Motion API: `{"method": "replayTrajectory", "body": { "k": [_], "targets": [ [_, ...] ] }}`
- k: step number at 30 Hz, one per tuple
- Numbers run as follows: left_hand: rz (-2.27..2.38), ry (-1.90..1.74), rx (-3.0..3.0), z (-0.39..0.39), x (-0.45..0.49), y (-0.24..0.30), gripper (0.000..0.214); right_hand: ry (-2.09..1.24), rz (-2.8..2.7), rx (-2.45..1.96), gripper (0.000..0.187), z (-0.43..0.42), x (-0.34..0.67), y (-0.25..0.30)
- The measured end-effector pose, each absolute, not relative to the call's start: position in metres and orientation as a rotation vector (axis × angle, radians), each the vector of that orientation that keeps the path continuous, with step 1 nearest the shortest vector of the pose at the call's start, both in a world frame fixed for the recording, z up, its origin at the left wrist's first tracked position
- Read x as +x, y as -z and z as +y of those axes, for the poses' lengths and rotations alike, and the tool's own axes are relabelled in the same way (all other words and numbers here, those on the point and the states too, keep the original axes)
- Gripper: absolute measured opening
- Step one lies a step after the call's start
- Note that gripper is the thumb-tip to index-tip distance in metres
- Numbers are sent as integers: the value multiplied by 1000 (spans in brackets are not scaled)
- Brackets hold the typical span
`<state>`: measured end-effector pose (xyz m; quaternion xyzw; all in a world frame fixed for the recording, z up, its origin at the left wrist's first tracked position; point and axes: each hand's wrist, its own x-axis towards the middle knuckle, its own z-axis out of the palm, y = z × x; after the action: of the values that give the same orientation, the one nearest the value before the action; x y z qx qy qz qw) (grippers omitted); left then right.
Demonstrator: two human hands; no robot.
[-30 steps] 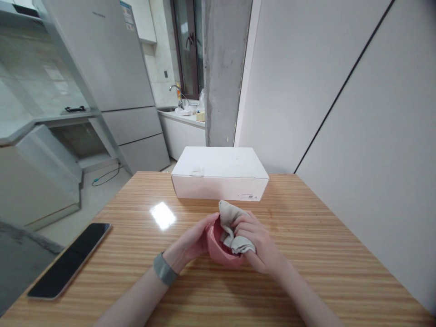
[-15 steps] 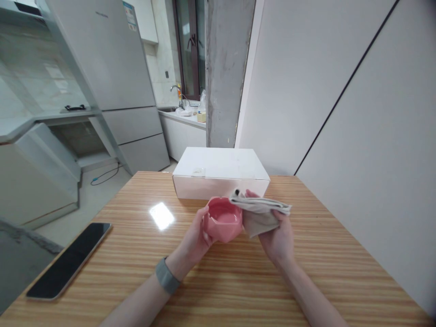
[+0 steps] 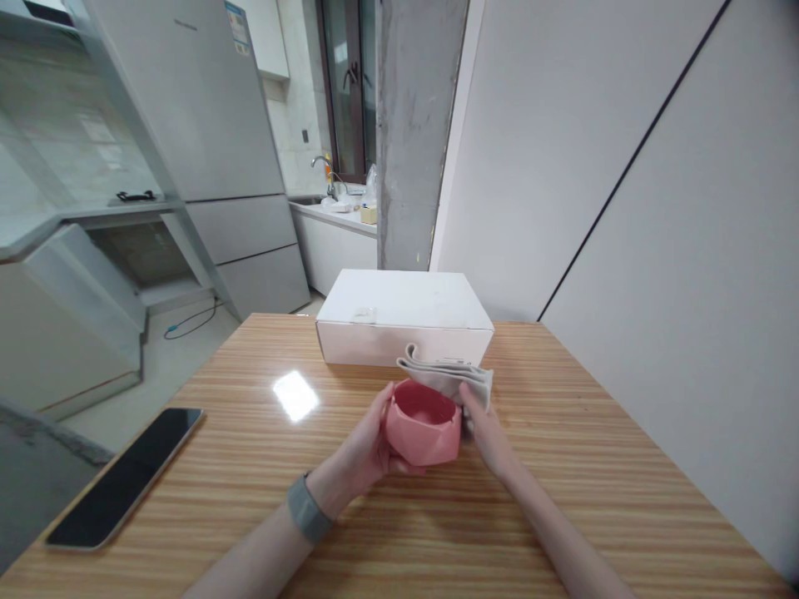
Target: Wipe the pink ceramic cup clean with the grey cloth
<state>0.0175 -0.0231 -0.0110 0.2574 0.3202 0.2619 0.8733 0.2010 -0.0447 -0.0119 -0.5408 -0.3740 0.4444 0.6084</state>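
A pink faceted ashtray (image 3: pixel 423 433) with notches in its rim is held above the table by my left hand (image 3: pixel 368 445), thumb at the rim and fingers around its side and underneath. My right hand (image 3: pixel 485 428) grips a folded light grey cloth (image 3: pixel 446 376), thumb on top, the other fingers mostly hidden. The cloth lies along the far right side of the ashtray, close against the rim; whether it presses on it I cannot tell. A grey band circles my left wrist.
A white box (image 3: pixel 405 299) stands on the wooden table (image 3: pixel 250 466) just beyond my hands. At the left edge lies a dark-screened phone (image 3: pixel 128 478). A white wall (image 3: pixel 624 249) runs along the right side. A fridge and a sink counter stand farther back.
The ashtray has come slightly right and nearer to me. My right hand has brought the cloth leftward, over behind the ashtray's far right rim.
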Motion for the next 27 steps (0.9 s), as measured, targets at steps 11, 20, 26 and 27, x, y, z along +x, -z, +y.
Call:
{"method": "replayTrajectory", "body": {
  "k": [11,20,26,27],
  "targets": [
    [584,-967,591,-36,27,-2,49,-849,-1275,-1047,52,-48,183,26],
    [648,-692,468,-27,23,6,62,-891,-919,-970,41,-51,176,22],
    [566,-500,511,-32,24,16,60,-1056,-585,-949,35,-47,190,21],
    [557,-477,516,-33,24,16,60,-1114,-573,-922,34,-47,190,19]
  ]
}}
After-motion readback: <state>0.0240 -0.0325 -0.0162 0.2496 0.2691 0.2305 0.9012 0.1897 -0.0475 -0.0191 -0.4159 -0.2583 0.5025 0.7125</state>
